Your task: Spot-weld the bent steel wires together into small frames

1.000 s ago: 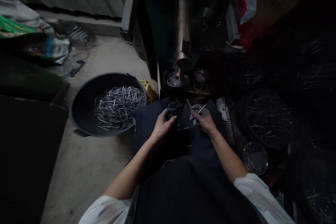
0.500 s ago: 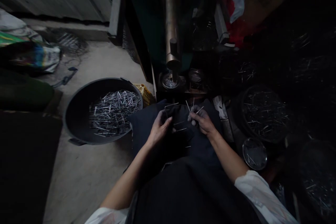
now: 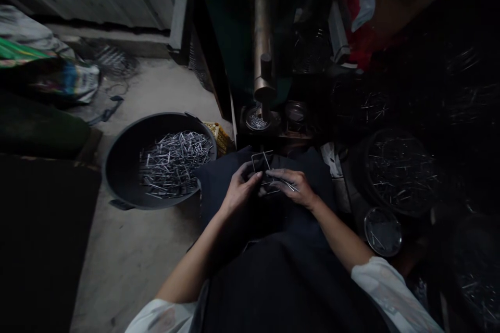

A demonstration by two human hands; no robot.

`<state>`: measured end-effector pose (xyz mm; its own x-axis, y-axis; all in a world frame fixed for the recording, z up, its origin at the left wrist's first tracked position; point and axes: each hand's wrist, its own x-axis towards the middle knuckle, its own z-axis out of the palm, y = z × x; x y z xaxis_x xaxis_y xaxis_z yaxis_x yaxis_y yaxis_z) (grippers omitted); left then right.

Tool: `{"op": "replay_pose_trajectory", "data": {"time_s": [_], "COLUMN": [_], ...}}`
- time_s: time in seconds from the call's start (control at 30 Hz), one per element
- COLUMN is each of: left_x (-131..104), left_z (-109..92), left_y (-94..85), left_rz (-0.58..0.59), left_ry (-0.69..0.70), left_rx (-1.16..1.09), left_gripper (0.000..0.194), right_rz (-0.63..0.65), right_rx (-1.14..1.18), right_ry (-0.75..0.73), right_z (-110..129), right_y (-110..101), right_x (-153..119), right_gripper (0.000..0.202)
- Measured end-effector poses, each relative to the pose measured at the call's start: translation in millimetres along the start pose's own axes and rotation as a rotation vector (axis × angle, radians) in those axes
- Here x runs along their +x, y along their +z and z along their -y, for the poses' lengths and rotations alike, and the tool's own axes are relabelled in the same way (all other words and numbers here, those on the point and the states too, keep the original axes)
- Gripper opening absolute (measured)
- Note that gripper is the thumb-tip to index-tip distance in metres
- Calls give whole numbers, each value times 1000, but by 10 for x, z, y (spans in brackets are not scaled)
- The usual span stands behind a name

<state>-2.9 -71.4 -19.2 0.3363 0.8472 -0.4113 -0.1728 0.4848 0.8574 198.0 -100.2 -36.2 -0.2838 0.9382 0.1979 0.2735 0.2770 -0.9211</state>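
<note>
Above my lap, my left hand (image 3: 244,183) is closed on a thin bent metal rod (image 3: 253,158), whose corner sticks up past the thumb. Close on its right, my right hand (image 3: 295,184) has its fingers wrapped round several thin metal rods (image 3: 288,185). One more rod (image 3: 267,160) slants up at the fingertips of the right hand, near the bent one; whether the two touch I cannot tell. Dark cloth (image 3: 219,179) covers my knees beneath both hands. Shadow hides the lower ends of the rods.
At the left, a black tub (image 3: 121,166) holds a heap of bent metal rods (image 3: 179,161), with a yellow basket (image 3: 219,136) behind it. Ahead stands a machine with a metal cylinder (image 3: 263,36) above a dish of small bits (image 3: 258,120). More rods fill a dark container (image 3: 402,166) at right, near a round clear dish (image 3: 383,231).
My right hand has moved left, towards the left hand, and its spread rods now lie together. A rod at its fingertips has come up beside the bent one. The view has shifted slightly.
</note>
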Motion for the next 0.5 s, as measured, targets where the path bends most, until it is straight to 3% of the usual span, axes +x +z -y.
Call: {"op": "replay_pose_trajectory", "data": {"time_s": [0.5], "left_x": [76], "left_z": [-187], "left_y": [-20], "left_rz": [0], "left_ry": [83], "left_rx": [-6], "left_gripper": [57], "right_rz": [-37], "right_rx": [-12], "right_ry": [2], "right_z": [69], "right_y": [-93], "right_x": [220], "right_gripper": [31]}}
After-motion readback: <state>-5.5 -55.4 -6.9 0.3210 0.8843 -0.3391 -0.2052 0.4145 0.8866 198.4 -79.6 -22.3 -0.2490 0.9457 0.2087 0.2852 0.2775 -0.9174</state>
